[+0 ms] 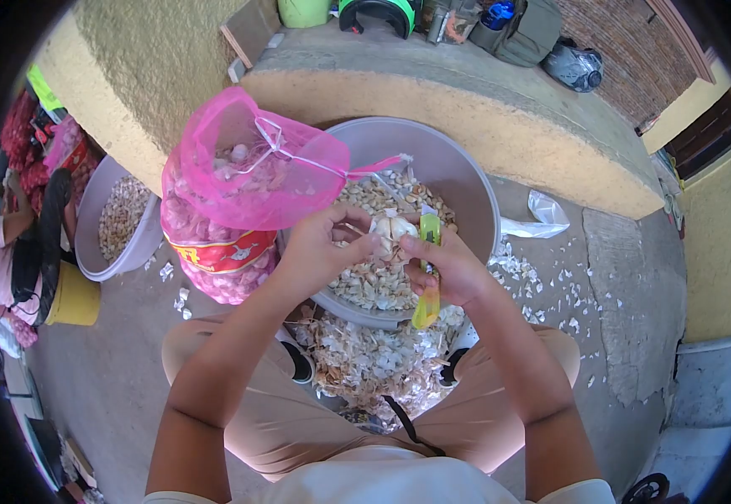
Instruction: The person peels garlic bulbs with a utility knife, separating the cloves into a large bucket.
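A garlic bulb (392,227) is held between my two hands over a large grey tub (466,181). My left hand (323,249) pinches the bulb from the left with thumb and fingers. My right hand (453,265) has its fingers wrapped round a yellow-green cutter (427,311), and its thumb touches the right side of the bulb. Loose garlic cloves (369,286) fill the lower part of the tub. Against the tub's left side stands a pink mesh bag (222,210) full of garlic bulbs.
Garlic skins (382,357) are heaped between my feet, with more scattered at right. A plastic bag (542,217) lies beside the tub. At left, another person (25,252) sits near a second tub (88,244) and a yellow bucket (75,296). Behind runs a concrete ledge (432,76).
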The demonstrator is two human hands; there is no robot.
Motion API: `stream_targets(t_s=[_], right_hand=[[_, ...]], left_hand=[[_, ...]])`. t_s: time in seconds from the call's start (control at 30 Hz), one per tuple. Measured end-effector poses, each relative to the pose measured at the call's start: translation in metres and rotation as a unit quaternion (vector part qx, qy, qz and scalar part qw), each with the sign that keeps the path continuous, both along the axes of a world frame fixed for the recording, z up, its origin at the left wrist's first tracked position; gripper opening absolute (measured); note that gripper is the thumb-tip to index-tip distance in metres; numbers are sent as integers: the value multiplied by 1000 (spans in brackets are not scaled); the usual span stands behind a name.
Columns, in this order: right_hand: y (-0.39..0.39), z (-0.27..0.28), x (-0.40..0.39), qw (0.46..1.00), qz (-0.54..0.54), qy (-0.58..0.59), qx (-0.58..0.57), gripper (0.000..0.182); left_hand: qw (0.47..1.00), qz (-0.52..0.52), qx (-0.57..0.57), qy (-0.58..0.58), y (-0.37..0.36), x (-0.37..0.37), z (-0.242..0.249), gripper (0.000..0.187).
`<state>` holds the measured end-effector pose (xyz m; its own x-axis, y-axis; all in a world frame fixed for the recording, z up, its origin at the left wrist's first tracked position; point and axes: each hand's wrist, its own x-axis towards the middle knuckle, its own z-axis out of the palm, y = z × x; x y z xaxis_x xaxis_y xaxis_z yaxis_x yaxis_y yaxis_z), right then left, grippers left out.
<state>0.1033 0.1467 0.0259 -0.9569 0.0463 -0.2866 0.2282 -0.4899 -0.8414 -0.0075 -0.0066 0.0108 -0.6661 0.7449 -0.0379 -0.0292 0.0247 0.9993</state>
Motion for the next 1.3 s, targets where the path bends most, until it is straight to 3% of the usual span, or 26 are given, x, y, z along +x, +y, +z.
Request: stream_targets(t_s=[0.27, 0.47, 0.67, 0.77, 0.87, 0.97, 1.07, 1.17, 1.3], right_hand=[[-4, -10, -1, 989, -36, -18, 143, 45], [-8, -7, -1, 977, -55, -29, 206, 43], [-10, -8, -3, 976, -42, -33, 210, 37], [-7, -12, -2, 981, -35, -24, 190, 42], [-7, -8, -1, 991, -28, 0, 133, 44], [-6, -4, 0, 993, -11, -2, 122, 45], [-4, 0, 2, 995, -19, -4, 93, 46], [-3, 0, 1, 996, -25, 10, 90, 46], [-4, -3, 1, 991, -39, 3, 131, 45]], left_hand=[[965, 31, -37, 258, -2, 7, 6, 16], [947, 55, -37, 314, -1, 11, 7, 12], [952, 54, -39, 299, 2, 7, 0, 13], [945, 73, -37, 318, 5, 7, -4, 14], [957, 80, -91, 265, 5, -5, -3, 9], [977, 64, -51, 197, 5, -15, -14, 11], [993, 38, 49, -98, 6, -6, -1, 10], [976, 66, 36, 204, 2, 5, 11, 10], [951, 47, 17, 304, 0, 10, 14, 12]])
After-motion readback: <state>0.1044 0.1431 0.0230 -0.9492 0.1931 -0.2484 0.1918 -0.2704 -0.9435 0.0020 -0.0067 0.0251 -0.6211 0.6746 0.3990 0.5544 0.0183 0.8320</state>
